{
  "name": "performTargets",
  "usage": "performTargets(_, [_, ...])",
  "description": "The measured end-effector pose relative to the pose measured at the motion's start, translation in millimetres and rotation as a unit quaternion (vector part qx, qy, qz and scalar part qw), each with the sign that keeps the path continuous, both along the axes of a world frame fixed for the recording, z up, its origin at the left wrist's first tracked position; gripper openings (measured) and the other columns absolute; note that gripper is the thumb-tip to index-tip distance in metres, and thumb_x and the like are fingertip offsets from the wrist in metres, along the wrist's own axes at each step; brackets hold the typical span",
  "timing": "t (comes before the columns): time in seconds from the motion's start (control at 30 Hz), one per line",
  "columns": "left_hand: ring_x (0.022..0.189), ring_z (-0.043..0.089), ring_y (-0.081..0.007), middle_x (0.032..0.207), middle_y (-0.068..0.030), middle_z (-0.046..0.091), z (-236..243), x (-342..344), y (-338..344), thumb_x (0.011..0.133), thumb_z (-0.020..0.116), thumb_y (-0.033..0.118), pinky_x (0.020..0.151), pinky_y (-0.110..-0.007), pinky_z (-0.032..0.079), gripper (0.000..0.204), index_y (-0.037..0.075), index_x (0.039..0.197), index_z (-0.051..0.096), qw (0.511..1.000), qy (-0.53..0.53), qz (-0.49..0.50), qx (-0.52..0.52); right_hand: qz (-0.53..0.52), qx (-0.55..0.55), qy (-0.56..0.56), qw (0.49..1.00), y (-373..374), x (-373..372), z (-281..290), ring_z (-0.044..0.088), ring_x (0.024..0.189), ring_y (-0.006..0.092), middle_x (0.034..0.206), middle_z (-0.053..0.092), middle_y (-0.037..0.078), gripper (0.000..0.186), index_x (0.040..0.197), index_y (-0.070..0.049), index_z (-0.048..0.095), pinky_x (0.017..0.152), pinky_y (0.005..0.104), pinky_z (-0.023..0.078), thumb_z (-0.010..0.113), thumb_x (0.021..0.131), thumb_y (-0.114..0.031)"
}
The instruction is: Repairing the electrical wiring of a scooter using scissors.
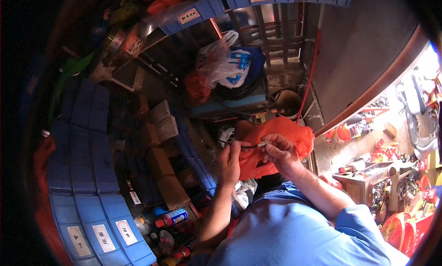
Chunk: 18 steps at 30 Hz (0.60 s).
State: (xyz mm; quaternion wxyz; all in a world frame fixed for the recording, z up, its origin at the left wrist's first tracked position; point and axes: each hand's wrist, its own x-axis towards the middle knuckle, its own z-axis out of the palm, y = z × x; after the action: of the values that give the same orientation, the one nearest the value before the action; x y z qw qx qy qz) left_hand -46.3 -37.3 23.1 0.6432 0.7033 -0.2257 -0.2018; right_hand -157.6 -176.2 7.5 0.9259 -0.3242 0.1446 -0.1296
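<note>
A thin black cord-like piece [249,147] with a pale end is stretched between my two hands in front of my chest. My left hand [229,163] is closed on its left part, and a dark end sticks out past the fingers. With thumb and fingertips, my right hand [280,153] pinches the pale end. The exact kind of this piece is too small to make out. Just behind and below the hands is a crumpled red plastic bag [290,133]; its contents are hidden.
Blue labelled bins [90,206] are stacked at the left, beside cardboard boxes [162,167]. A spray can [171,217] lies at the lower left. Ahead are plastic bags [221,63] on a blue-edged surface and a bucket [286,103]. A dark panel [363,49] borders a bright, cluttered area at right.
</note>
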Motion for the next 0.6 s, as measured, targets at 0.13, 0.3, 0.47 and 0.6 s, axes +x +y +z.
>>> performTargets(0.13, [0.079,0.057,-0.0102,0.083,-0.0035,0.064,-3,0,-1,0.103,0.042,0.031,0.075,-0.027,0.045,0.039,0.001,0.092,0.064,0.999,0.018,0.006,0.033,-0.018,-0.078,-0.030,0.996,2,0,-4,0.060,0.079,0.0100,0.096,0.063,0.003,0.019,0.111,-0.006,0.056,0.070,0.0255,0.053,0.060,0.093,-0.007])
performTargets(0.3, [0.080,0.056,-0.0102,0.084,-0.0033,0.063,-14,3,-2,0.102,0.043,0.031,0.075,-0.027,0.045,0.038,0.001,0.093,0.064,0.999,0.019,0.013,0.025,-0.008,-0.102,-0.024,0.994,6,1,2,0.059,0.080,0.0084,0.096,0.062,0.001,0.020,0.110,-0.005,0.057,0.068,0.0245,0.052,0.062,0.091,-0.007])
performTargets(0.47, [0.080,0.058,-0.0103,0.087,-0.0044,0.064,-24,5,1,0.102,0.044,0.035,0.074,-0.028,0.048,0.038,0.003,0.093,0.062,0.999,0.021,0.017,0.030,0.013,-0.113,-0.037,0.993,5,-1,5,0.060,0.079,0.0104,0.094,0.062,0.002,0.022,0.111,-0.004,0.056,0.070,0.0250,0.052,0.063,0.090,-0.007])
performTargets(0.6, [0.079,0.057,-0.0100,0.085,-0.0036,0.063,-24,5,1,0.102,0.045,0.033,0.073,-0.028,0.046,0.037,0.002,0.093,0.063,0.999,0.010,0.024,0.038,0.078,-0.012,-0.026,0.997,-2,-6,16,0.060,0.081,0.0134,0.093,0.061,0.003,0.027,0.116,-0.003,0.056,0.071,0.0275,0.051,0.057,0.095,-0.020])
